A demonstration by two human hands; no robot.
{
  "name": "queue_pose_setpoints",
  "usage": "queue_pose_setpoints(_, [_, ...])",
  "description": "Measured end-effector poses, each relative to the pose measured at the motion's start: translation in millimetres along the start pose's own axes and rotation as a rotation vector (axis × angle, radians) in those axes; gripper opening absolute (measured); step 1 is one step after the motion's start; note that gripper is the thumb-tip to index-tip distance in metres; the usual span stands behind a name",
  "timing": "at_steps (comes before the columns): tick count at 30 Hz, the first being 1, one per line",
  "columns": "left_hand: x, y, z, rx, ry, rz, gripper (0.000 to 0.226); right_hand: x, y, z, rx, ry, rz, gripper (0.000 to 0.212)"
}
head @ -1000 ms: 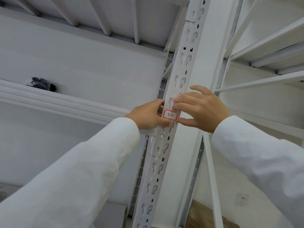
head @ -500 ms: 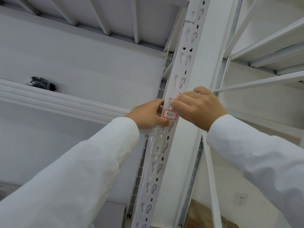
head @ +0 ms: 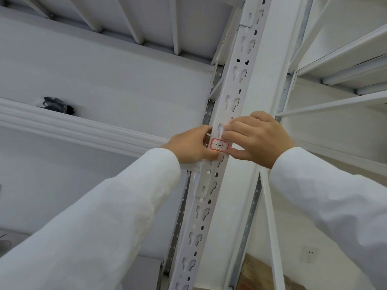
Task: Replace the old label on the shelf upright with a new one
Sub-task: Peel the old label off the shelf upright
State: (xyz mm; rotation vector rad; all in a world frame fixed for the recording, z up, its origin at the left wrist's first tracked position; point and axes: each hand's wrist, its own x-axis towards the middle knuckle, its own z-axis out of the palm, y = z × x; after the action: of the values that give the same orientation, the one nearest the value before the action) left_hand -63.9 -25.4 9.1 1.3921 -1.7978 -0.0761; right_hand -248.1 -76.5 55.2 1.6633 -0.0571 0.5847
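Note:
A small white label [head: 219, 145] with a red border and handwritten "3-1" sits on the front face of the white slotted shelf upright [head: 230, 88]. My left hand [head: 191, 145] touches the label's left edge, with its fingers curled against the upright's side. My right hand [head: 258, 138] is on the label's right side: the thumb lies just under the label's lower right corner and the fingertips rest on the upright just above it. A small whitish scrap seems pinched at my right fingertips; I cannot tell what it is.
A white shelf beam [head: 79, 126] runs left from the upright, with a dark bundled object [head: 58, 104] lying on the shelf above it. More white shelf beams [head: 335, 103] extend to the right. A wall socket [head: 310, 254] and a wooden surface [head: 259, 275] lie below.
My right thumb has come out under the label's lower right corner, after the hand had curled in above the label half a second ago. My left hand has stayed at the label's left edge.

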Motion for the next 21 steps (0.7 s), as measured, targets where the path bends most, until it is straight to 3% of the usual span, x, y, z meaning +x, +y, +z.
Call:
queue_pose_setpoints(4, [-0.4, 1.1, -1.5, 0.013, 0.003, -0.003, 0.046, 8.7, -8.2, 6.2, -0.095, 0.068, 0.098, 0.005])
queue_pose_setpoints(10, [-0.5, -0.4, -0.9, 0.004, -0.002, -0.01, 0.053, 13.0, -3.5, 1.4, 0.076, 0.082, 0.151, 0.013])
queue_pose_setpoints(16, [0.2, 0.7, -1.1, 0.009, -0.002, -0.006, 0.055, -11.5, -24.9, -5.8, 0.309, 0.098, 0.505, 0.016])
queue_pose_setpoints(21, [0.6, 0.7, -0.4, -0.018, -0.005, -0.002, 0.05, -8.6, -32.1, 1.8, 0.32, 0.088, 0.585, 0.015])
